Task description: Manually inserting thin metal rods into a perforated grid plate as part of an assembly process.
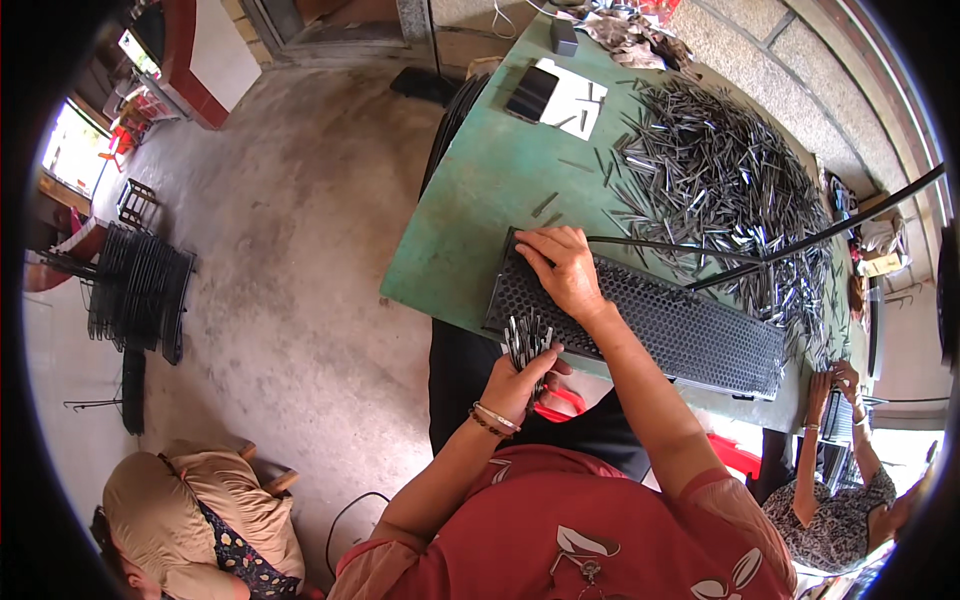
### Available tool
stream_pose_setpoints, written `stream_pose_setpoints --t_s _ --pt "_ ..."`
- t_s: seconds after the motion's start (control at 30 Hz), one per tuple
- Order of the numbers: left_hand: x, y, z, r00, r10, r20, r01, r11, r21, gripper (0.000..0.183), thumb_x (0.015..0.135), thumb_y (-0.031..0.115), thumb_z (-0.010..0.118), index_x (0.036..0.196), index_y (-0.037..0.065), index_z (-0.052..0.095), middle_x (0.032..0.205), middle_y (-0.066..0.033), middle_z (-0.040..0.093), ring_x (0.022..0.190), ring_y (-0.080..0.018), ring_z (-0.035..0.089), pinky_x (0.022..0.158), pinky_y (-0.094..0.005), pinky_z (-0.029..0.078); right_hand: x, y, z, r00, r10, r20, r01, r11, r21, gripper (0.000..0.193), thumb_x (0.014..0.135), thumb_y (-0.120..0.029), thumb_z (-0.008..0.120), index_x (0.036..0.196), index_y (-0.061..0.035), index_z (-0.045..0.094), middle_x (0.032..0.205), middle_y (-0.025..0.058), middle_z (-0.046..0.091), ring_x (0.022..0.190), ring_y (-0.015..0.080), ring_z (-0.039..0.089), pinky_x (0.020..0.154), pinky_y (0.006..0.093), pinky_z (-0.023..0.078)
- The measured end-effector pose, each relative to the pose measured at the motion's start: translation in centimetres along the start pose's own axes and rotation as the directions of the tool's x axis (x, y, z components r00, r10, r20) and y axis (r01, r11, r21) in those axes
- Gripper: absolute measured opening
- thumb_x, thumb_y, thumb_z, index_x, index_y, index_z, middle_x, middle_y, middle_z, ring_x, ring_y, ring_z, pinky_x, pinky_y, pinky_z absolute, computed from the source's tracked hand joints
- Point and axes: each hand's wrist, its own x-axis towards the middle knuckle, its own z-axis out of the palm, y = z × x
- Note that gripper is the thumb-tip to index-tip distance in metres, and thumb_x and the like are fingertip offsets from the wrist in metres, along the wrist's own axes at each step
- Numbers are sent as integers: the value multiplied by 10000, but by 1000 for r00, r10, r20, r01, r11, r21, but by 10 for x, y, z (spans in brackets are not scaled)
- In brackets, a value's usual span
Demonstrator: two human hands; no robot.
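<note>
Left grip point(522, 382): wrapped around slim pieces point(524, 338); best kept loosely fanned.
Right grip point(566, 270): narrow, at the left end of the perforated tray point(690, 318); cannot tell whether it pinches anything.
Perforated tray: along the near edge of the worktop point(450, 235); best kept steady.
</note>
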Motion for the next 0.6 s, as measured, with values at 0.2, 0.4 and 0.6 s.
stream_pose_setpoints --t_s 0.2,0.4,0.6 --pt "0 -2 -3 1000 -14 17 14 1000 19 232 920 164 563 1088 6 587 813 -97 644 567 -86 521 451 -231 395 2 -2 -3 999 -41 30 43 997 -67 195 801 -123 673 988 -69 684 954 49 630 842 220 564 766 344 396" --pt "-1 -4 -3 1000 -12 12 12 1000 19 234 918 162 563 1088 3 586 808 -98 644 570 -86 520 451 -231 395 -1 -4 -2 1000 -7 10 8 998 -66 195 802 -120 670 990 -72 684 967 53 628 844 228 565 757 354 391" --pt "-3 -3 -2 1000 -10 12 10 999 32 244 921 178 559 1090 5 589 811 -92 649 585 -85 533 460 -231 407 -2 -4 -4 999 -6 37 7 999 -39 194 809 -105 658 997 -62 680 1000 62 631 872 240 568 782 355 393"
